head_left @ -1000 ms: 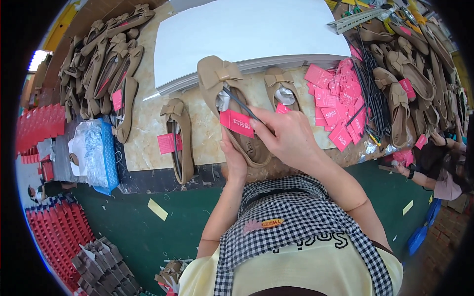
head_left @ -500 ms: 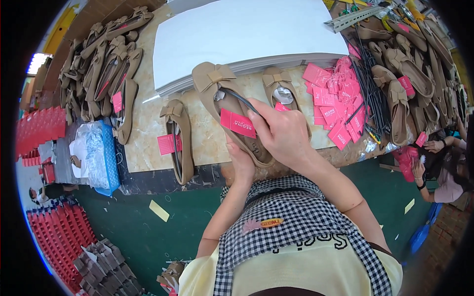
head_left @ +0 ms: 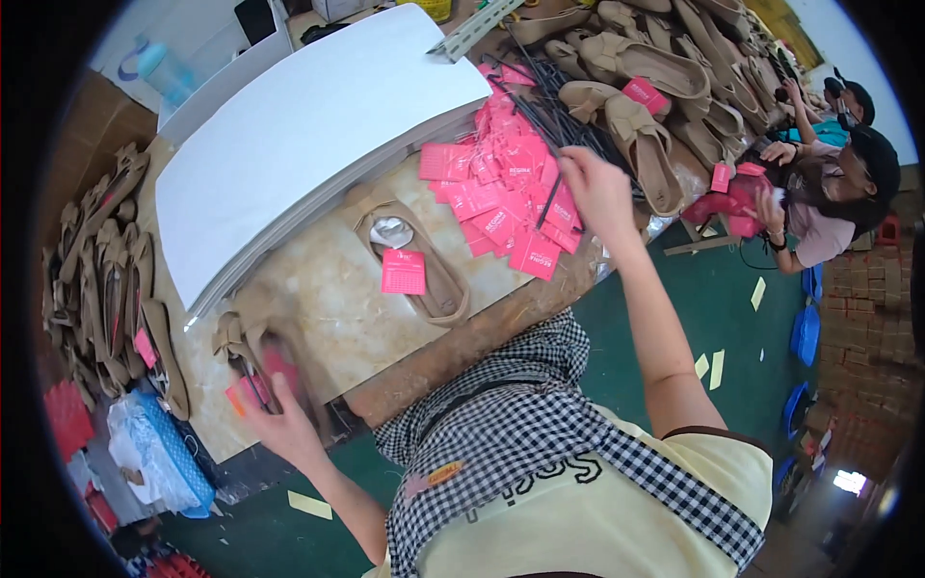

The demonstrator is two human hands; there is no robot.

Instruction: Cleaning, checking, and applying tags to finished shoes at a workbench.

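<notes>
At the table's left front, my left hand has thumb and fingers around a beige flat shoe with a bow and a pink tag. Close against it is a second flat shoe, smeared by motion. My right hand reaches into a bundle of thin black sticks, its fingers pinched on a stick. Left of that hand spreads a heap of pink tags. Between my hands lies another beige flat, with silvery stuffing in its toe and a pink tag on it.
A thick stack of white paper covers the table's back. Beige shoes are piled at the far left and far right. A blue basket with clear plastic stands left of the table. At the right, a co-worker handles pink material.
The shoe held in both hands is now at the left beside the other flat. My right hand has moved to the black sticks. The view has swung right.
</notes>
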